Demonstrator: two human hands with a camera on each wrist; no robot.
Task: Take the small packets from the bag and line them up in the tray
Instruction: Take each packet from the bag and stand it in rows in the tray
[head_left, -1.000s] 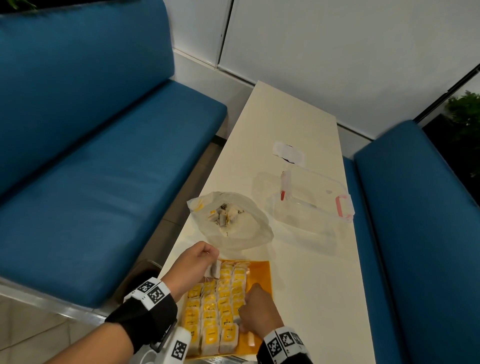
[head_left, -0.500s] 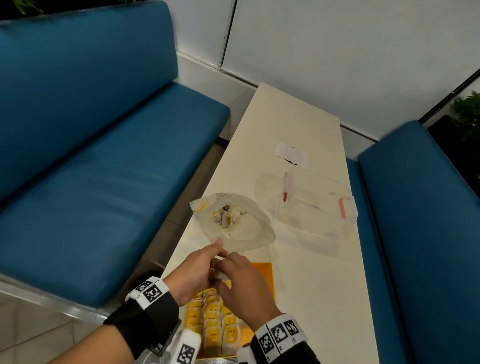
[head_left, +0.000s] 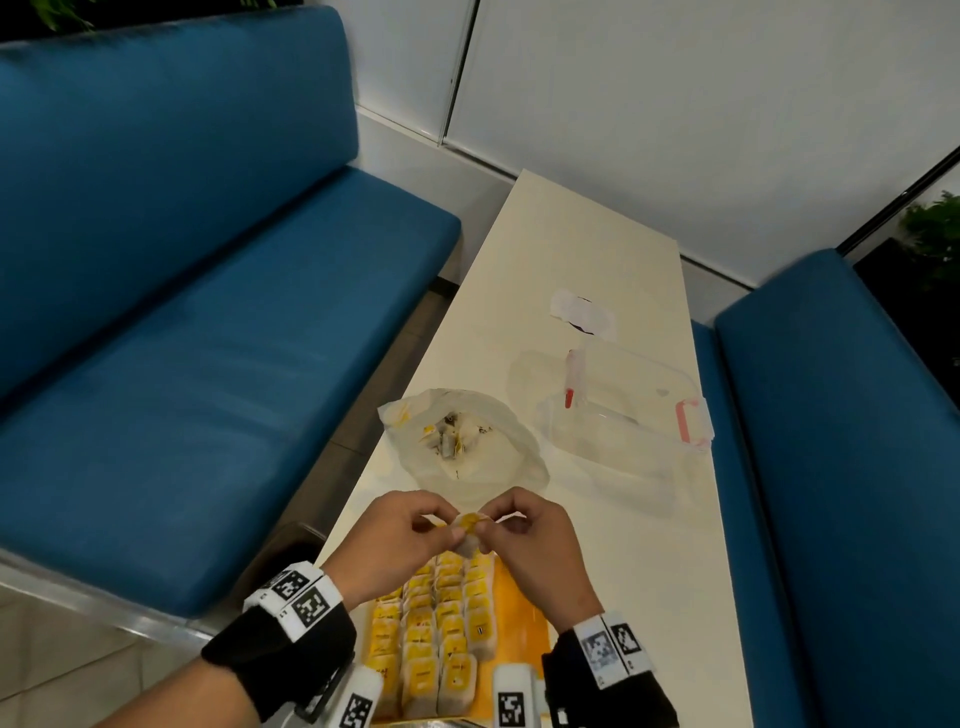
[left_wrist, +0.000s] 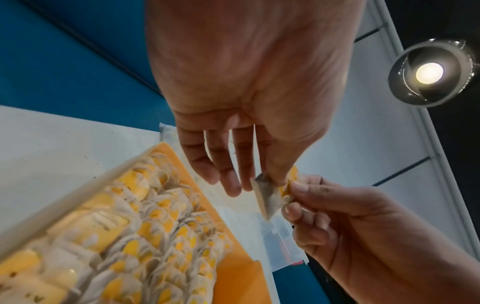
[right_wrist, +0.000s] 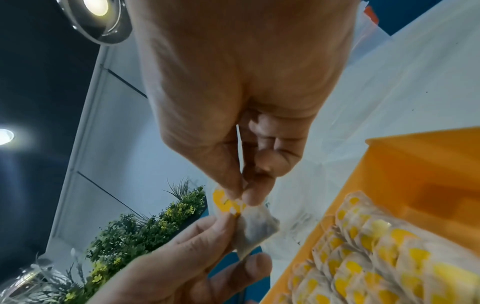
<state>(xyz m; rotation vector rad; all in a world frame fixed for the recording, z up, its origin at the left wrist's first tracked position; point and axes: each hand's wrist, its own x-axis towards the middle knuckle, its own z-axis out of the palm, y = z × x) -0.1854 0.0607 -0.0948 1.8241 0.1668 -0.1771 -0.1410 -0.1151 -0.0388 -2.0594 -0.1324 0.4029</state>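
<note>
Hands: left hand (head_left: 400, 535) and right hand (head_left: 524, 540) both pinching one tea bag (head_left: 470, 525)
Position: hanging right above tray's (head_left: 519, 608) far edge

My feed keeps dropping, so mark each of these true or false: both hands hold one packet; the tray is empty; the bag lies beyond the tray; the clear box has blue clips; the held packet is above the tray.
1. Both the left hand and right hand pinch one packet. True.
2. The tray is empty. False: rows of packets fill most of it.
3. The bag lies beyond the tray. True.
4. The clear box has blue clips. False: they are red.
5. The held packet is above the tray. True.
</note>
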